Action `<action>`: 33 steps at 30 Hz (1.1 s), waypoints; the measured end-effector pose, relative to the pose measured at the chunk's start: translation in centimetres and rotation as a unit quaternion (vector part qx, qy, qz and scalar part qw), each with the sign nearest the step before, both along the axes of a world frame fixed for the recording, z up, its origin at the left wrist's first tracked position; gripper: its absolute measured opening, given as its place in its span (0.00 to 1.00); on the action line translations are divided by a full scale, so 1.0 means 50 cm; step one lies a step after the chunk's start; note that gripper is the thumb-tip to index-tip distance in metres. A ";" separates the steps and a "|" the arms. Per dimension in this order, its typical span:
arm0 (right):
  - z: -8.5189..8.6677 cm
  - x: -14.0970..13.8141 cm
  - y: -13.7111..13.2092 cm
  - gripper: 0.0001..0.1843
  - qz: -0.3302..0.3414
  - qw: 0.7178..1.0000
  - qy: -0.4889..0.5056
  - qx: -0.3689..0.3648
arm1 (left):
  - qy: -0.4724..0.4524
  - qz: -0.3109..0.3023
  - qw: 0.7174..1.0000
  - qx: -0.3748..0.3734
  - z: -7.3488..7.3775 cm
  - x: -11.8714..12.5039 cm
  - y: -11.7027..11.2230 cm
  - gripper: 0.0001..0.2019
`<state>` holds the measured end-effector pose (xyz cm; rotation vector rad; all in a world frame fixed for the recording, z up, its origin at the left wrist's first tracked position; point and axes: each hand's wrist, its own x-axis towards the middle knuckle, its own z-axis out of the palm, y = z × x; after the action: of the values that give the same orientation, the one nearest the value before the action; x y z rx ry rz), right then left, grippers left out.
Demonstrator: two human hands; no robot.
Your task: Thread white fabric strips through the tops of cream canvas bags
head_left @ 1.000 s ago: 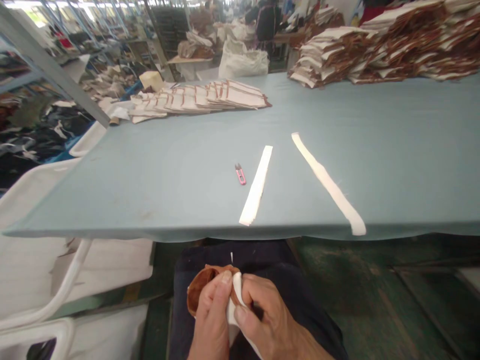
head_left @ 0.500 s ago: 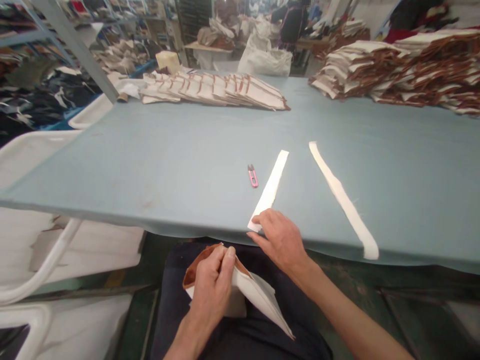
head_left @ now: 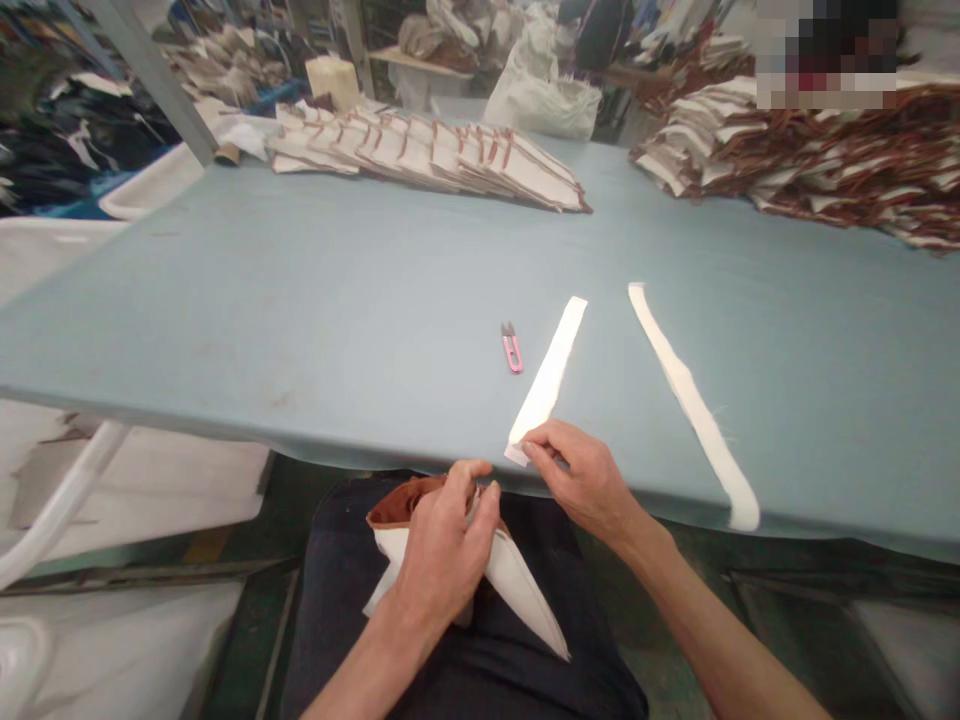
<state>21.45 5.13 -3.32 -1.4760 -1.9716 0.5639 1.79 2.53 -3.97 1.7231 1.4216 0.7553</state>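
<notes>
My left hand rests in my lap, fingers closed on a white and brown fabric piece that lies across my dark trousers. My right hand is at the near edge of the pale blue table, its fingertips pinching the near end of a stack of white fabric strips. A small pink thread snip lies just left of that stack. A longer, wavy white strip lies to the right, apart from both hands.
A fanned row of white pieces with brown trim lies at the table's far left. Tall piles of similar pieces fill the far right. White plastic chairs stand at my left. A white sack sits beyond the table.
A second ago both hands held the fabric piece in my lap. My right hand then let go, reached up to the table edge and now pinches the strip stack's near end.
</notes>
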 end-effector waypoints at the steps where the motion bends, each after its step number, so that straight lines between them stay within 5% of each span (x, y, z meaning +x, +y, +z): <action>1: -0.003 0.001 0.000 0.11 -0.007 1.000 0.016 -0.004 | 0.012 -0.013 1.000 0.010 0.000 0.006 0.005 0.11; 7: -0.002 0.005 0.007 0.13 -0.065 0.990 0.109 -0.053 | 0.178 -0.134 0.974 0.051 0.020 0.054 0.042 0.19; 14: 0.016 0.056 0.073 0.17 -0.191 0.950 0.234 -0.073 | 0.361 -0.178 0.914 0.052 0.053 0.071 0.061 0.17; 22: 0.039 0.161 0.272 0.12 -0.287 0.922 0.257 -0.042 | 0.354 -0.175 0.913 0.106 0.015 0.056 0.063 0.20; 27: 0.058 0.239 0.403 0.13 -0.314 0.931 0.185 -0.015 | 0.295 -0.155 0.926 0.179 -0.018 0.043 0.065 0.16; 33: 0.068 0.331 0.548 0.13 -0.371 0.924 0.084 0.031 | 0.286 -0.175 0.909 0.247 -0.060 0.024 0.060 0.17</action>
<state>38.00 32.54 0.09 -1.8974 -1.1488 0.2674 2.98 5.55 -6.98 2.6746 1.2762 0.4402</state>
